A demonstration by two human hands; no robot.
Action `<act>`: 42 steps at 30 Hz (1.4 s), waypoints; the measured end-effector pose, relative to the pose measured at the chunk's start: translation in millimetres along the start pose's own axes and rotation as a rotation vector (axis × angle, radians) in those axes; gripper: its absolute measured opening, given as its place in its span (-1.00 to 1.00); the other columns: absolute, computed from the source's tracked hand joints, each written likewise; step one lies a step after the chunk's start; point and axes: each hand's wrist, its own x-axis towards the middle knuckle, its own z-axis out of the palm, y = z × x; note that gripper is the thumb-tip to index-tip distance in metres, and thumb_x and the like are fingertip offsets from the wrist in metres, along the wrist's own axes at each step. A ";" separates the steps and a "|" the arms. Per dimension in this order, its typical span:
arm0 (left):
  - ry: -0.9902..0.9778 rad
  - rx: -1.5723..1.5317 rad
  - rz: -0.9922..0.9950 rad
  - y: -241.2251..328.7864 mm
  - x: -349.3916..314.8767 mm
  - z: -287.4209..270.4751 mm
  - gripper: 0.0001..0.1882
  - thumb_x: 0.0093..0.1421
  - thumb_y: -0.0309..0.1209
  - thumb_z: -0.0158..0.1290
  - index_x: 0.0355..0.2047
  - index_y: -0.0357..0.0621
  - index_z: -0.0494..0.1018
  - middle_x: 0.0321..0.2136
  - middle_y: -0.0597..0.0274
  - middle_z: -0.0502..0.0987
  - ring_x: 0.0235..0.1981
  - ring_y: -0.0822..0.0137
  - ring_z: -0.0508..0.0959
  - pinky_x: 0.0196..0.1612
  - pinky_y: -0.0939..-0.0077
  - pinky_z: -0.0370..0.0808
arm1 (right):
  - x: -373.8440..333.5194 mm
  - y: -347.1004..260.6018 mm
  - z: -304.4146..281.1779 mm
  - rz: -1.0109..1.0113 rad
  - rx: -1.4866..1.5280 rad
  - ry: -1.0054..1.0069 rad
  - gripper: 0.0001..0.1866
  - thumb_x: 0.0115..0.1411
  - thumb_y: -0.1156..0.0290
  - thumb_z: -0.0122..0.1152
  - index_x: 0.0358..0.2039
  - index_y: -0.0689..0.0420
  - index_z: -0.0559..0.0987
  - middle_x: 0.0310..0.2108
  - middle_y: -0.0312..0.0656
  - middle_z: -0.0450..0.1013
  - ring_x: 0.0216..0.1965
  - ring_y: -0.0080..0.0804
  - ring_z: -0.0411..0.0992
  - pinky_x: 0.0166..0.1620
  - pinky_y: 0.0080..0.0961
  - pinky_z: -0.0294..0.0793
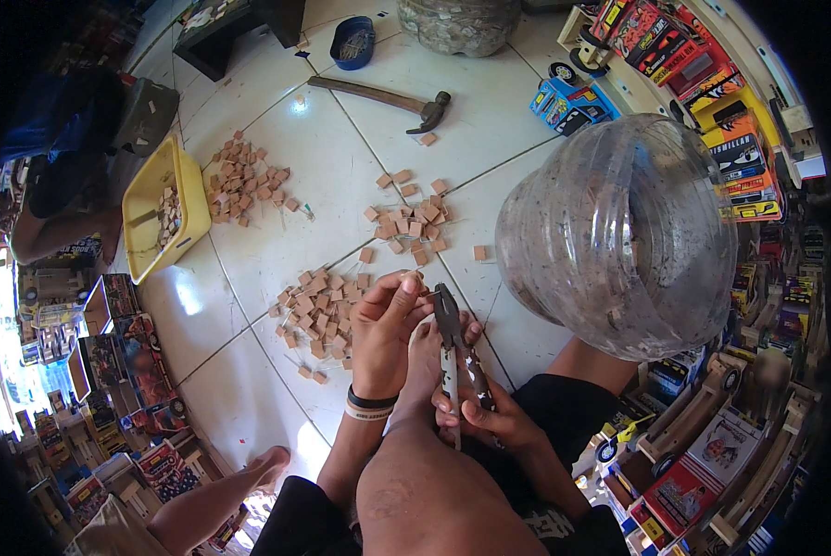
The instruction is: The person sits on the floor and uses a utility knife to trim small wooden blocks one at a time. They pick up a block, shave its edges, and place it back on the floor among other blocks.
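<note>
My right hand (pixel 497 419) is wrapped round the worn, pale-painted handles of a pair of pliers (pixel 447 320). Their dark jaws point away from me, above my bent leg. Just left of the jaws, my left hand (pixel 385 326) is closed, thumb against fingers. What it pinches is too small and too covered to make out. Beyond and left of that hand lies a pile of small square wooden blocks (pixel 318 310), some with thin pale strips among them. A second block pile (pixel 411 222) sits farther off, and a third (pixel 244 176) lies at the far left.
A claw hammer (pixel 378 100) lies on the tiled floor (pixel 323 139) near a blue tub (pixel 352 46). A yellow basin (pixel 200 199) holds more blocks at left. The large clear plastic container (pixel 573 232) stands at right. Wooden toy trucks (pixel 703 463) crowd both sides; another person's leg (pixel 216 496) reaches in lower left.
</note>
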 end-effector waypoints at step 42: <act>-0.075 0.416 0.125 -11.8 5.5 -14.9 -0.81 0.39 -0.48 0.24 -0.06 -0.34 0.62 -0.23 0.27 0.68 -0.16 0.49 0.64 0.00 0.55 0.58 | -5.6 -27.2 6.9 0.139 -0.221 0.258 -0.30 0.52 0.33 0.09 0.55 0.05 0.04 0.31 -0.02 0.41 0.25 -0.25 0.48 0.23 -0.27 0.51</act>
